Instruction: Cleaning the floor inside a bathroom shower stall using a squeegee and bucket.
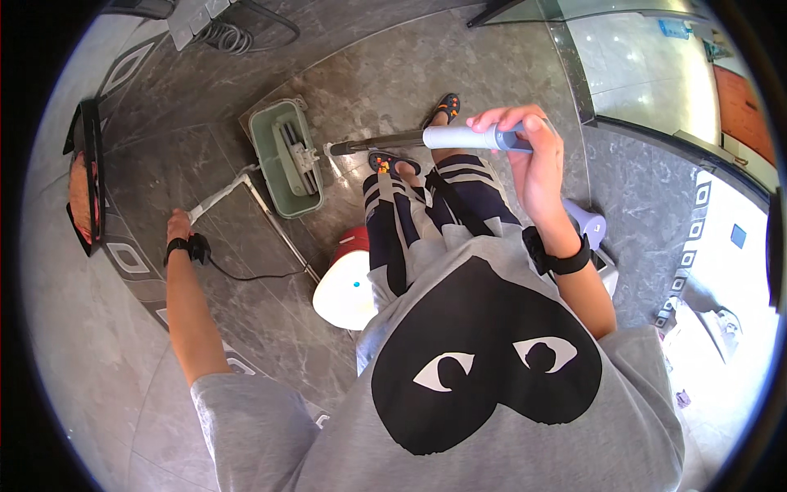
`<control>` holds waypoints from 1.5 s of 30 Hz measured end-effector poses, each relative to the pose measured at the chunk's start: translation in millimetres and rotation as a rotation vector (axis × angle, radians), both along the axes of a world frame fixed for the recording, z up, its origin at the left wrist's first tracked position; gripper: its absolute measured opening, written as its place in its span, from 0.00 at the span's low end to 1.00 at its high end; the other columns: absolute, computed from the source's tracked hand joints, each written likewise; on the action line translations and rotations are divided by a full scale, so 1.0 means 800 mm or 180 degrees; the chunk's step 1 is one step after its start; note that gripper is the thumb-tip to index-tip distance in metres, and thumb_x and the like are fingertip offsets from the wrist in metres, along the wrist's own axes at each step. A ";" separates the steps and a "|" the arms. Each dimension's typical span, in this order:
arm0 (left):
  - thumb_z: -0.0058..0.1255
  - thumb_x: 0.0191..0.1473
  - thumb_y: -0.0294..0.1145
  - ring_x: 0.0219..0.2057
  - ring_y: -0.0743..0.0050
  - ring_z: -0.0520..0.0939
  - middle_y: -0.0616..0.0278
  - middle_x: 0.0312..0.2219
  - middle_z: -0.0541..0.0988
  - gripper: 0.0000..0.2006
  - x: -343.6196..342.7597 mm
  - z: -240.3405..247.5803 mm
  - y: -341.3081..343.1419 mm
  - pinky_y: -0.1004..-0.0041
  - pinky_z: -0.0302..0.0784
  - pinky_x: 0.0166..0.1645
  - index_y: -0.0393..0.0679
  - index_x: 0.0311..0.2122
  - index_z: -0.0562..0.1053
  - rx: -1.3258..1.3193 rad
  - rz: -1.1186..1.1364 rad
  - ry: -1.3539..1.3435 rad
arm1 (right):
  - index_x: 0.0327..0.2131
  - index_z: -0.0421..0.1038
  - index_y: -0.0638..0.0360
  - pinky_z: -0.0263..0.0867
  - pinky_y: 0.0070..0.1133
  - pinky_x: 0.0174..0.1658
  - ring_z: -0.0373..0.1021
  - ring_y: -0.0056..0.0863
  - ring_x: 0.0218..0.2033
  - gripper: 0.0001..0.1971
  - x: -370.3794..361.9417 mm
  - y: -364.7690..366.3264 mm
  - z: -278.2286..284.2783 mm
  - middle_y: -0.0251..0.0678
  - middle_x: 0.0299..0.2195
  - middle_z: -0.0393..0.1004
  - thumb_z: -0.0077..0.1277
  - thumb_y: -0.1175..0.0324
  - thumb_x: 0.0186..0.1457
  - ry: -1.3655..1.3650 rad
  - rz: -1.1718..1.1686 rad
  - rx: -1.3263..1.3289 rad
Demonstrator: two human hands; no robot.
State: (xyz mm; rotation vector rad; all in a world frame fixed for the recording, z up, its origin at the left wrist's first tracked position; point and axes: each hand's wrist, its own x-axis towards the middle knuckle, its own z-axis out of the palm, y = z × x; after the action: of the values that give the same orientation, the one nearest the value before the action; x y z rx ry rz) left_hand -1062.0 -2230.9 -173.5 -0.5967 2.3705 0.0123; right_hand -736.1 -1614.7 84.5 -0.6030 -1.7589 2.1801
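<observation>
My right hand (529, 152) grips the light blue and white end of a mop handle (461, 137), thumb and fingers around it. The dark pole (385, 143) runs left to a flat mop head (300, 160) that lies inside a grey-green bucket (264, 139) on the floor. Far to the left, my left hand (178, 225) is closed at the wall end of a white pipe (220, 197). That pipe bends near the bucket's left side and runs back toward the toilet. My left fingertips are partly hidden.
A white toilet lid (344, 291) with a red item (353, 243) behind it is close to my legs. A lilac bin (587, 223) stands to the right. A coiled hose (229, 37) hangs at upper left. A glass partition's dark frame (680, 135) crosses the right.
</observation>
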 end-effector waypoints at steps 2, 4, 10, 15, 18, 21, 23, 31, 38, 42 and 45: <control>0.19 0.60 0.51 0.24 0.56 0.76 0.47 0.25 0.75 0.32 0.007 0.005 0.005 0.60 0.69 0.34 0.31 0.32 0.73 -0.0124 0.0076 0.0030 | 0.30 0.66 0.63 0.63 0.27 0.46 0.70 0.34 0.39 0.15 -0.007 0.001 0.003 0.45 0.32 0.74 0.39 0.59 0.61 0.0027 -0.0014 -0.0120; 0.17 0.59 0.60 0.25 0.55 0.77 0.51 0.21 0.75 0.39 0.013 0.016 -0.031 0.60 0.69 0.34 0.31 0.29 0.73 -0.0537 0.0245 0.0572 | 0.30 0.66 0.63 0.63 0.27 0.46 0.70 0.33 0.38 0.15 -0.013 -0.001 0.007 0.43 0.31 0.74 0.38 0.61 0.61 0.0016 0.0055 -0.0145; 0.15 0.54 0.70 0.13 0.64 0.72 0.56 0.16 0.72 0.43 0.049 0.033 -0.012 0.66 0.68 0.20 0.35 0.23 0.70 0.0707 0.0698 0.0946 | 0.30 0.67 0.63 0.64 0.27 0.46 0.70 0.30 0.38 0.13 -0.028 -0.007 0.000 0.40 0.29 0.73 0.39 0.63 0.61 0.0470 0.0359 -0.0117; 0.27 0.57 0.65 0.11 0.66 0.69 0.57 0.17 0.70 0.34 0.138 0.042 0.047 0.70 0.66 0.15 0.35 0.40 0.63 0.1206 0.1004 0.1597 | 0.34 0.68 0.60 0.60 0.14 0.30 0.64 0.11 0.27 0.06 -0.032 -0.040 0.024 0.28 0.28 0.71 0.44 0.69 0.59 0.0352 0.1058 -0.0074; 0.32 0.58 0.61 0.15 0.73 0.70 0.60 0.19 0.70 0.30 0.217 0.052 0.122 0.73 0.67 0.19 0.36 0.38 0.62 0.1389 0.1030 0.1369 | 0.32 0.67 0.59 0.62 0.18 0.30 0.67 0.17 0.26 0.05 -0.036 -0.059 0.039 0.31 0.26 0.70 0.47 0.69 0.56 0.0336 0.1511 0.0223; 0.40 0.60 0.48 0.18 0.79 0.70 0.62 0.22 0.72 0.29 0.286 0.094 0.235 0.77 0.67 0.22 0.32 0.55 0.55 0.2689 0.0193 0.0432 | 0.34 0.68 0.59 0.65 0.26 0.34 0.71 0.32 0.31 0.09 -0.046 -0.063 0.049 0.38 0.29 0.71 0.53 0.66 0.52 0.0705 0.1637 0.0827; 0.45 0.58 0.42 0.39 0.64 0.75 0.52 0.36 0.73 0.30 0.328 0.094 0.263 0.70 0.72 0.44 0.34 0.58 0.52 0.3657 -0.1308 0.1126 | 0.34 0.69 0.59 0.66 0.28 0.36 0.71 0.39 0.34 0.11 -0.048 -0.065 0.052 0.41 0.32 0.72 0.54 0.65 0.50 0.0616 0.1843 0.0749; 0.43 0.58 0.35 0.55 0.60 0.64 0.52 0.55 0.62 0.26 0.353 0.214 0.519 0.66 0.59 0.59 0.34 0.58 0.55 0.2150 -0.2206 0.1752 | 0.47 0.59 0.62 0.62 0.32 0.44 0.65 0.43 0.42 0.24 -0.067 -0.033 0.021 0.44 0.37 0.67 0.51 0.58 0.51 0.1160 0.1407 0.0788; 0.38 0.60 0.50 0.56 0.62 0.65 0.52 0.57 0.63 0.30 0.326 0.161 0.590 0.69 0.60 0.59 0.38 0.60 0.57 0.1506 -0.2843 0.1700 | 0.55 0.56 0.68 0.60 0.30 0.53 0.61 0.44 0.53 0.39 -0.014 0.234 0.019 0.56 0.53 0.61 0.53 0.49 0.47 -0.0546 0.3062 0.0560; 0.43 0.45 0.18 0.54 0.57 0.64 0.50 0.50 0.64 0.24 0.328 0.196 0.689 0.65 0.55 0.60 0.31 0.52 0.62 0.3334 -0.1312 0.2345 | 0.51 0.62 0.68 0.63 0.31 0.51 0.67 0.45 0.48 0.38 0.092 0.388 -0.072 0.52 0.46 0.70 0.48 0.41 0.50 -0.1583 0.1638 0.2018; 0.57 0.46 0.26 0.56 0.51 0.61 0.47 0.54 0.62 0.34 0.345 0.165 0.655 0.62 0.55 0.61 0.35 0.58 0.56 0.2786 -0.0858 0.2754 | 0.51 0.64 0.64 0.66 0.30 0.48 0.69 0.42 0.47 0.32 0.092 0.426 -0.111 0.50 0.46 0.71 0.51 0.47 0.51 -0.1673 0.1179 0.2230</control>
State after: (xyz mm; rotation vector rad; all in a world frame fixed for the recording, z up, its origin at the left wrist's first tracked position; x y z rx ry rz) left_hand -786.1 -1706.8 -41.9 0.2234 2.8292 1.3388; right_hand -662.6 -1273.5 -4.0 -0.7403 -2.9020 1.4623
